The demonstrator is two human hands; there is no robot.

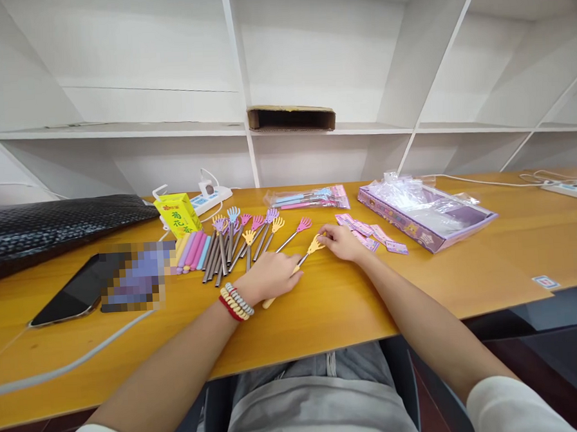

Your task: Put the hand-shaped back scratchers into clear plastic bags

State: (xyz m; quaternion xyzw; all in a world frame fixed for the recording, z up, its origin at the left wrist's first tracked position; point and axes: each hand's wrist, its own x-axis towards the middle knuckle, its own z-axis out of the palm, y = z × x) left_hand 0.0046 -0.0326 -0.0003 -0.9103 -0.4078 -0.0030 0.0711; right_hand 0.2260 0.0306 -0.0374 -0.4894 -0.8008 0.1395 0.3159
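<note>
My left hand (272,273) is wrapped round the handle of a yellow hand-shaped back scratcher (314,244), whose metal rod slants up to the right. At its yellow claw end, the fingers of my right hand (339,242) are closed on the claw. Just behind lies a pink-headed scratcher (304,224). To the left is a pile of metal rods (218,255) with purple, blue, pink and yellow claw heads. Beside them sit stacked coloured handles (193,250). Small pink printed cards (361,227) lie right of my right hand.
A purple box (435,239) with clear plastic bags stands at the right. Packaged scratchers (311,198) lie at the back. On the left are a yellow drink carton (178,215), a power strip (215,199), a phone (74,288) and a white cable (83,359).
</note>
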